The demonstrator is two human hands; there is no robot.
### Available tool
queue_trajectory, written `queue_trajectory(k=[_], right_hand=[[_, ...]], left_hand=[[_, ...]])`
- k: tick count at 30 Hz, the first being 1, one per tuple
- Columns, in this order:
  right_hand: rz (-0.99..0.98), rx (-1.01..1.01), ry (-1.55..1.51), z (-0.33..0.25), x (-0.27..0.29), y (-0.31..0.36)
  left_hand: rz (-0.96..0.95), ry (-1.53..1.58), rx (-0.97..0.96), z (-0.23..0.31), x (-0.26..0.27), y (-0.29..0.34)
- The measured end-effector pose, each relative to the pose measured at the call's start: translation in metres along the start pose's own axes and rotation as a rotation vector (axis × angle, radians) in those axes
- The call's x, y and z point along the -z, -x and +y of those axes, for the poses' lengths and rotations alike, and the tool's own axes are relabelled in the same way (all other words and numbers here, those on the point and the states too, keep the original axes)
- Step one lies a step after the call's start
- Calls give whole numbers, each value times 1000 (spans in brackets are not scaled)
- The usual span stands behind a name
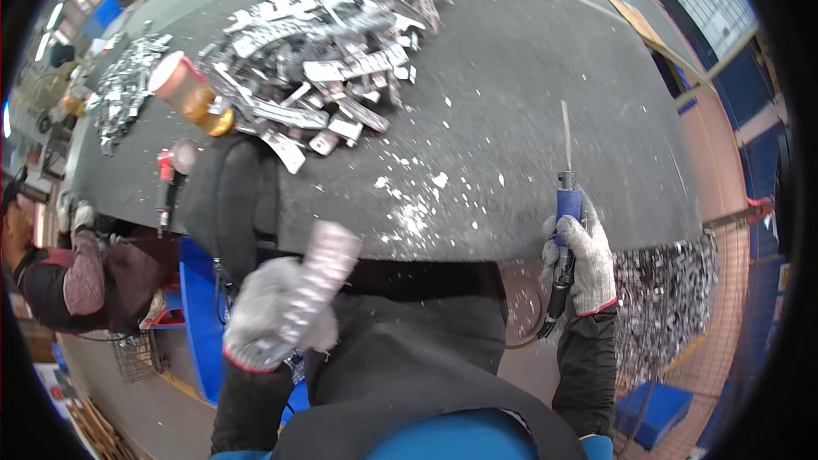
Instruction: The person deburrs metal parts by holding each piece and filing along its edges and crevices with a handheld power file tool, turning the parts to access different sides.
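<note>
My left hand [256, 307], in a grey-white knit glove, is closed around a long silvery metal strip with a row of raised shapes [322, 271]; hand and strip are blurred by motion near the table's front edge. At the right, my gloved right hand [595, 262] grips a blue and black handheld power file [569, 204]. Its thin blade points away from me over the dark tabletop [503, 128]. A large heap of similar metal strips [298, 51] lies toward the back left, and pale chips [413, 217] are scattered between it and the tool.
A pink cup [175, 77] with a yellow-orange bottom lies by the heap. A black bag [230, 192] and a red-and-black tool [168, 183] sit at the left. A co-worker [94, 277] is at far left. Many small metal pieces [669, 307] fill the space below right.
</note>
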State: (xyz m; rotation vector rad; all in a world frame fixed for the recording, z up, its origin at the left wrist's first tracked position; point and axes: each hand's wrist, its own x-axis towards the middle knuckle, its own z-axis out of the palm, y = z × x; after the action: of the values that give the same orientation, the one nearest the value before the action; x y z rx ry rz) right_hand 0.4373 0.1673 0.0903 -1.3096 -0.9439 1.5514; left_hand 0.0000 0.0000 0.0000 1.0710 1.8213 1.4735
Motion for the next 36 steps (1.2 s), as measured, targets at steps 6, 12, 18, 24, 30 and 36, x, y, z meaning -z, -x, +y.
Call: queue_trajectory(k=[6, 12, 18, 24, 30, 36], right_hand=[[101, -42, -199, 5, 1, -26], [190, 38, -116, 9, -2, -26], [217, 94, -59, 16, -6, -24], [187, 151, -36, 24, -13, -18], [193, 75, -23, 21, -6, -21], [196, 80, -56, 17, -7, -26]], left_hand=[[153, -156, 190, 160, 86, 16], [437, -749, 114, 137, 77, 6], [-64, -739, -852, 177, -96, -123], [-246, -1410, -960, 168, -156, -246], [-161, -1152, -1202, 201, -155, -213], [-263, -625, -170, 127, -137, -124]])
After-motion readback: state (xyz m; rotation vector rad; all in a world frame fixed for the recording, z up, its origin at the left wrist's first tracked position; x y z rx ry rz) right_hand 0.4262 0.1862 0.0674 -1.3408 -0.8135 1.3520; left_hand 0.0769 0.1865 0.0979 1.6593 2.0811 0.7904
